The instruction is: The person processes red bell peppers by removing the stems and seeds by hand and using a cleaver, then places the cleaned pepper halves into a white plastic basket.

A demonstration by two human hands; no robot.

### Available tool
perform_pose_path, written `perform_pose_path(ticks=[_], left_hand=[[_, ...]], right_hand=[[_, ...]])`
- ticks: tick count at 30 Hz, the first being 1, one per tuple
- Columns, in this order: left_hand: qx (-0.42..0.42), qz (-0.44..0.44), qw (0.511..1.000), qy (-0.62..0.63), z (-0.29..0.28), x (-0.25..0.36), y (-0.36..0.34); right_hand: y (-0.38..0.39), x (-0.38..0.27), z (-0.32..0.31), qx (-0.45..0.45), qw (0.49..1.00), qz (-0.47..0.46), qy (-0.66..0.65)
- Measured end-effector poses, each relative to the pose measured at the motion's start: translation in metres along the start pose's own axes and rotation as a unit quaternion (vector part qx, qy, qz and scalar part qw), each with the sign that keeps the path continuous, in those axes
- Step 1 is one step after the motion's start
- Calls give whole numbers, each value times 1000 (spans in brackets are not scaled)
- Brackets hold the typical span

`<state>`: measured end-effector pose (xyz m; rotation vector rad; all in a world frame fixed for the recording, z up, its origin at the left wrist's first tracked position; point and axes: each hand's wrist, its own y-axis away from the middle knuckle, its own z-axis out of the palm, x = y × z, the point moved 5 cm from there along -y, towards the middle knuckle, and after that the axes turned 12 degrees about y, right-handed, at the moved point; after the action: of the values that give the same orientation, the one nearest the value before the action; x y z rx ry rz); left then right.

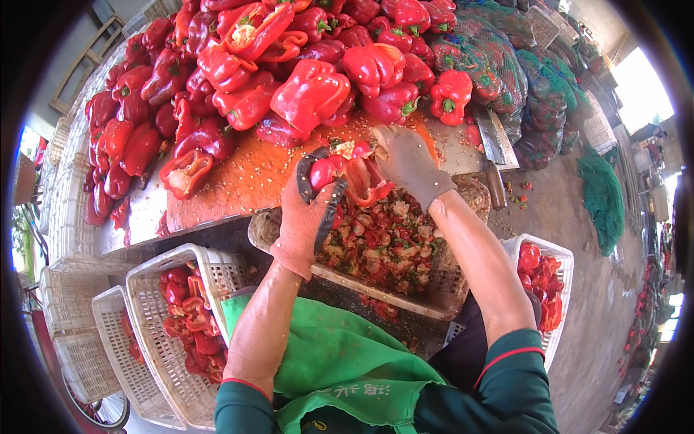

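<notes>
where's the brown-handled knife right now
In the head view, the knife lies at the table's right end, between the gloved right hand and the green net bags.

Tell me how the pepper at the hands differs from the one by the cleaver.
The held pepper is open, its inside showing; the cleaver-side pepper looks whole, its green stem in view. The held pepper is at the left hand and right hand, above the crate; the cleaver-side pepper rests at the heap's right edge, untouched. Both are red and glossy.
</notes>
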<state>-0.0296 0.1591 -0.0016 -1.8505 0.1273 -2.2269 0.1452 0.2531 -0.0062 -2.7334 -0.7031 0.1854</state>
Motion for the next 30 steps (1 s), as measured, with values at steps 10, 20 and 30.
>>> perform_pose_path(ticks=[10, 20, 30], left_hand=[[43, -71, 991, 108, -13, -2, 2], [-67, -167, 954, 241, -3, 1, 8], [-177, -267, 869, 378, 27, 1, 22]], right_hand=[[47, 19, -36, -11, 783, 349, -515], [74, -9, -36, -1, 743, 307, -595], [71, -15, -40, -35, 730, 251, -635]])
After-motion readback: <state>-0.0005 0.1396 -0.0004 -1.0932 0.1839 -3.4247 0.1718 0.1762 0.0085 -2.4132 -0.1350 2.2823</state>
